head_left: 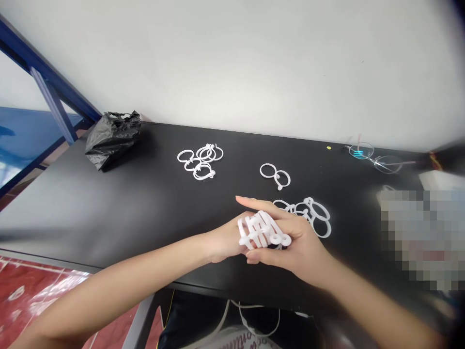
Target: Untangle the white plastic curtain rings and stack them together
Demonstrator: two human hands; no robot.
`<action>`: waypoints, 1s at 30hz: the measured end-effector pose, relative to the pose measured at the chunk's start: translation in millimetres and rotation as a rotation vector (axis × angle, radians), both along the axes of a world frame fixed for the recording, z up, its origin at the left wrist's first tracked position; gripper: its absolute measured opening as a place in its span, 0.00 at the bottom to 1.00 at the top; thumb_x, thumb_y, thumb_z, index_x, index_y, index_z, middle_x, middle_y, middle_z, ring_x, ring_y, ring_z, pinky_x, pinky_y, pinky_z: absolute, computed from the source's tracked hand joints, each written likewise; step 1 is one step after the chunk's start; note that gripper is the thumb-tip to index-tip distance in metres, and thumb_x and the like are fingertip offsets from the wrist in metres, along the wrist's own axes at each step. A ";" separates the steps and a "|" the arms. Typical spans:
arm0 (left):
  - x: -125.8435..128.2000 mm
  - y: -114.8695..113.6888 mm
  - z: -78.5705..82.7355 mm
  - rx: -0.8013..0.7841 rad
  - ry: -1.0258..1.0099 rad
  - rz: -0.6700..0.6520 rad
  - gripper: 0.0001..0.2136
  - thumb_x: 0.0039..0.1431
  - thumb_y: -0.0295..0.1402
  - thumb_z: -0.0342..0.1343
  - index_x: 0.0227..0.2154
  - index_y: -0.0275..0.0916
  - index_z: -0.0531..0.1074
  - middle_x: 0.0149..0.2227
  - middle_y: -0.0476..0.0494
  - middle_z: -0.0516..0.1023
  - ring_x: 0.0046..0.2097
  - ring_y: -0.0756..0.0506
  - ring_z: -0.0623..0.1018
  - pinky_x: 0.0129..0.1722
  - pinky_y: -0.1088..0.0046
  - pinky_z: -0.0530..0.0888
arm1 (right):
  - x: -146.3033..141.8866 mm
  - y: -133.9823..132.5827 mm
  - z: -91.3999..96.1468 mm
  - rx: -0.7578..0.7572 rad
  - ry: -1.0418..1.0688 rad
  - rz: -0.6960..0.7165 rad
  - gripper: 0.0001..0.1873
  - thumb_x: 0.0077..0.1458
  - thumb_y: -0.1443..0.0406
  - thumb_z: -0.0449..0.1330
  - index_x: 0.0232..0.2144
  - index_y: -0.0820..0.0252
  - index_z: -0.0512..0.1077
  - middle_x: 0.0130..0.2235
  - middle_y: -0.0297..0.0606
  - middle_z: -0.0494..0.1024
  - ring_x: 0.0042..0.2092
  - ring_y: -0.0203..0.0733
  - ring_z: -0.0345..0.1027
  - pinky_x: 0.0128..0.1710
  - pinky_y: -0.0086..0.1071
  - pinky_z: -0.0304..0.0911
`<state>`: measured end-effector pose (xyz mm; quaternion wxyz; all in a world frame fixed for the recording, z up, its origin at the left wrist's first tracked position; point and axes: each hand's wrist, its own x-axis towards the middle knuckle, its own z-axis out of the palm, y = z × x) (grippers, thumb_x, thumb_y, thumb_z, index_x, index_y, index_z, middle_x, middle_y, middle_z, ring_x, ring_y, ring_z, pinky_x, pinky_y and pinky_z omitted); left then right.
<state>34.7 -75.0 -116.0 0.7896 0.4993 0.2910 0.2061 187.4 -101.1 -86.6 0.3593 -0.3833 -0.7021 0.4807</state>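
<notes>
Several white plastic curtain rings with small round eyelets are bunched around the fingers of my left hand. Most of that hand's fingers are hidden behind the rings and my other hand. My right hand closes around the bunch from the right, its thumb below and one finger stretched out above. Both hands meet over the front part of the black table. Just behind my right hand lies a group of linked white rings, partly covered by it.
Two joined white rings lie farther back, and another cluster of rings is to their left. A crumpled black plastic bag stands at the back left. Eyeglasses rest near the wall at right, above a blurred-out item.
</notes>
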 end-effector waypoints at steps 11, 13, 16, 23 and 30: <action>-7.8 1.6 7.8 0.021 -0.034 -0.080 0.03 0.54 0.27 0.57 0.32 0.35 0.74 0.20 0.51 0.69 0.23 0.52 0.70 0.21 0.78 0.68 | 3.4 0.4 -3.8 -0.368 0.259 0.114 0.32 0.51 0.64 0.69 0.58 0.47 0.69 0.32 0.31 0.83 0.30 0.41 0.79 0.33 0.37 0.78; -8.4 2.0 5.6 -0.077 -0.047 -0.100 0.03 0.54 0.29 0.58 0.28 0.36 0.70 0.17 0.55 0.63 0.19 0.54 0.66 0.18 0.79 0.65 | 1.9 -0.5 -2.9 -0.352 0.281 0.116 0.25 0.52 0.63 0.68 0.53 0.47 0.74 0.39 0.35 0.83 0.32 0.43 0.80 0.32 0.39 0.78; -9.6 4.0 1.5 -0.235 -0.137 -0.133 0.11 0.56 0.33 0.60 0.24 0.38 0.65 0.15 0.58 0.57 0.15 0.56 0.59 0.16 0.79 0.63 | 4.8 0.9 -3.4 -0.165 0.148 0.024 0.12 0.51 0.61 0.69 0.40 0.50 0.80 0.56 0.41 0.76 0.49 0.52 0.77 0.45 0.47 0.75; -10.0 7.0 4.2 -0.378 -0.260 -0.149 0.14 0.61 0.39 0.54 0.24 0.38 0.62 0.11 0.61 0.53 0.13 0.57 0.52 0.17 0.79 0.65 | 11.6 2.5 -13.6 0.216 0.054 -0.300 0.16 0.43 0.59 0.74 0.35 0.51 0.76 0.49 0.42 0.74 0.51 0.53 0.68 0.51 0.48 0.67; -5.6 -0.8 4.9 -0.175 -0.085 0.052 0.05 0.54 0.32 0.57 0.28 0.37 0.68 0.13 0.58 0.62 0.15 0.55 0.62 0.16 0.81 0.61 | -4.4 -12.6 -13.6 0.225 -0.092 -0.378 0.25 0.37 0.64 0.76 0.37 0.52 0.70 0.32 0.32 0.70 0.33 0.42 0.65 0.33 0.37 0.62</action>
